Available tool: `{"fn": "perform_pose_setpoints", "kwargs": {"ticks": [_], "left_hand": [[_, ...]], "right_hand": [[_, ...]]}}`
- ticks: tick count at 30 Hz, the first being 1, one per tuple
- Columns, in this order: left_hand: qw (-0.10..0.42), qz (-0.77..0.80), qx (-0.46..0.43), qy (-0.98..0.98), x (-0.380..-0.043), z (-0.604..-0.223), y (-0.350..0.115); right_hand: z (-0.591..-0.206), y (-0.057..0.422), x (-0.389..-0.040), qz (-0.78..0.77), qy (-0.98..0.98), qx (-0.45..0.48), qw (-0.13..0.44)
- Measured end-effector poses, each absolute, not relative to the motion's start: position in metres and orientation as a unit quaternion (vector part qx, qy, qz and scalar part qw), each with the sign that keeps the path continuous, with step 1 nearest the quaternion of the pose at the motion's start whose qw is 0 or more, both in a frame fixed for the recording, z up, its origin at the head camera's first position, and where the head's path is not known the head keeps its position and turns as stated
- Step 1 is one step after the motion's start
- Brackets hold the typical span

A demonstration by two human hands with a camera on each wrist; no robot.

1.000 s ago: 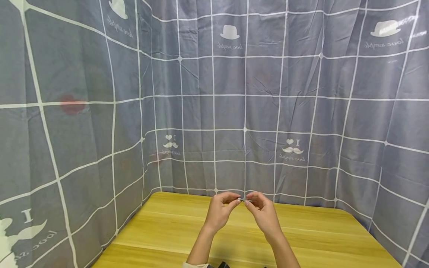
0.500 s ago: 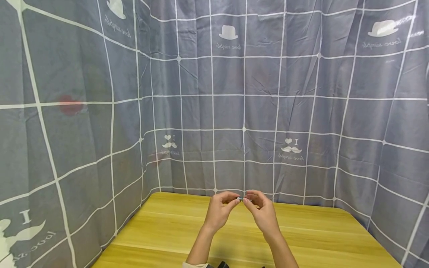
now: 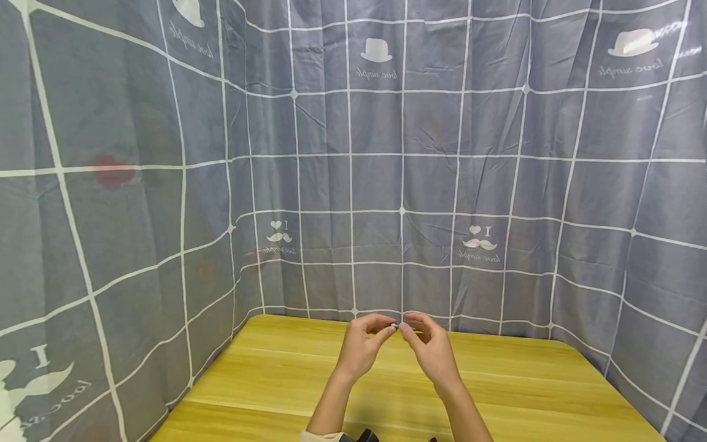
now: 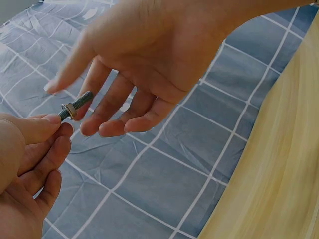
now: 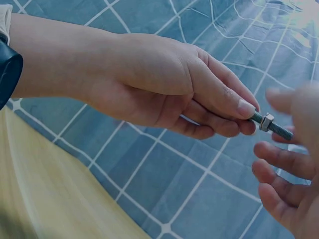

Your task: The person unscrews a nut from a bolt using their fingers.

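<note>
My left hand [image 3: 359,350] pinches a threaded metal bolt [image 4: 83,99] between thumb and fingers; whatever end lies inside that grip is hidden. Partway along the bolt sits a hex nut [image 5: 267,120] with what looks like a washer against it. The bolt's free threaded end points toward my right hand [image 3: 434,353]. In the left wrist view the right thumb and fingers are spread apart around that end, with the index finger close behind the tip. Whether this finger touches the bolt I cannot tell. Both hands are raised above the table.
A yellow wood-grain table [image 3: 265,380] lies beneath the hands. Grey curtains [image 3: 431,184] with white grid lines hang along its back and sides. A dark band [image 5: 9,69] and a pale cuff are on the left wrist.
The right thumb has shifted slightly left along the bolt, closer to the left fingertips. The left hand keeps its pinch, nearly still. The head view has tilted very slightly.
</note>
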State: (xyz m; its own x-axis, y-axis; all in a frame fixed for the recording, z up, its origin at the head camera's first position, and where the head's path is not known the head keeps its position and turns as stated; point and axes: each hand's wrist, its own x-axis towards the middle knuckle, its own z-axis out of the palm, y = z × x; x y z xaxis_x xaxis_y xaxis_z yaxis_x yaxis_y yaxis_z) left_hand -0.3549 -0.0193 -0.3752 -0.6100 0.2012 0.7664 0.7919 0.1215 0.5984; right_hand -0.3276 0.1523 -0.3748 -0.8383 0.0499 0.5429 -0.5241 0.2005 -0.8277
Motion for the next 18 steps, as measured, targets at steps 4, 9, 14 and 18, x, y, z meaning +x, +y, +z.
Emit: {"fn": "perform_pose_setpoints", "kwargs": {"ticks": [4,9,14,18], "left_hand": [[0.271,-0.559,-0.357,-0.698,-0.3557,-0.3735,-0.0192],[0.280,-0.553,-0.356,-0.700,-0.3569,-0.3724,-0.0204],[0.280,-0.556,-0.356,-0.697,-0.3571,-0.3726,-0.0190],[0.273,-0.563,-0.349,-0.698,-0.3562,-0.3742,-0.0191]], "right_hand": [[-0.3730,0.1520,-0.3290,0.613,-0.737,0.165,0.232],[-0.3723,0.1502,-0.3285,0.608,-0.738,0.172,0.238],[-0.3724,0.1509,-0.3287,0.600,-0.744,0.158,0.247],[-0.3739,0.1518,-0.3291,0.598,-0.743,0.164,0.252]]}}
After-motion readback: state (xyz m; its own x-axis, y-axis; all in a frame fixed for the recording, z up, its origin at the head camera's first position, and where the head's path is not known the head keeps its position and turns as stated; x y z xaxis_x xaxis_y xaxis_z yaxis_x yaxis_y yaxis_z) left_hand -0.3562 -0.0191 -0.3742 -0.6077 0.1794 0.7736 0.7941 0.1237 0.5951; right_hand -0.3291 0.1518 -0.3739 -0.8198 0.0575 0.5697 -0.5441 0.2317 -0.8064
